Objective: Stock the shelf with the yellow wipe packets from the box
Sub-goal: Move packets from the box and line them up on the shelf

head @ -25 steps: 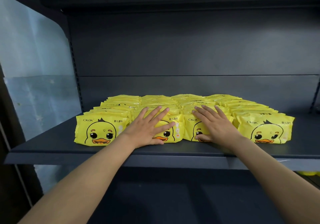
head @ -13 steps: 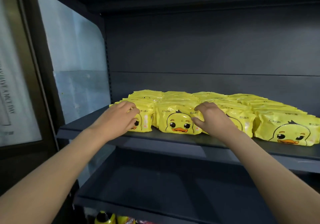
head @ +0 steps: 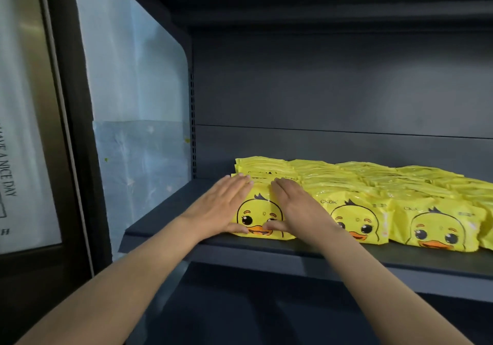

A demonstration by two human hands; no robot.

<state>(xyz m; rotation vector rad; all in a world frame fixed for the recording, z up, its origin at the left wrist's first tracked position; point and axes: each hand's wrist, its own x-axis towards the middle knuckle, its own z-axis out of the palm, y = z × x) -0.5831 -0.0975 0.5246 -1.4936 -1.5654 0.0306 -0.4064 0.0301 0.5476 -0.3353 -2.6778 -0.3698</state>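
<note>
Several yellow wipe packets with a duck face lie in rows on the dark shelf [head: 165, 227]. The leftmost front packet [head: 260, 212] sits between my hands. My left hand [head: 226, 206] lies flat against its left side with straight fingers, thumb at its lower front. My right hand [head: 293, 207] lies flat on its right side, thumb touching the front near the duck's beak. More front packets [head: 358, 220] [head: 437, 228] stand to the right. The box is not in view.
The shelf unit's dark back wall [head: 333, 91] and a blue-filmed side panel [head: 133, 131] close in the space. A glass door with lettering [head: 24, 157] stands at the left. A lower shelf [head: 240, 315] lies beneath.
Both hands have shifted left along the front row, from the middle packets to the leftmost one. Their fingers have gone from curled to flat against its sides. The view turned left too.
</note>
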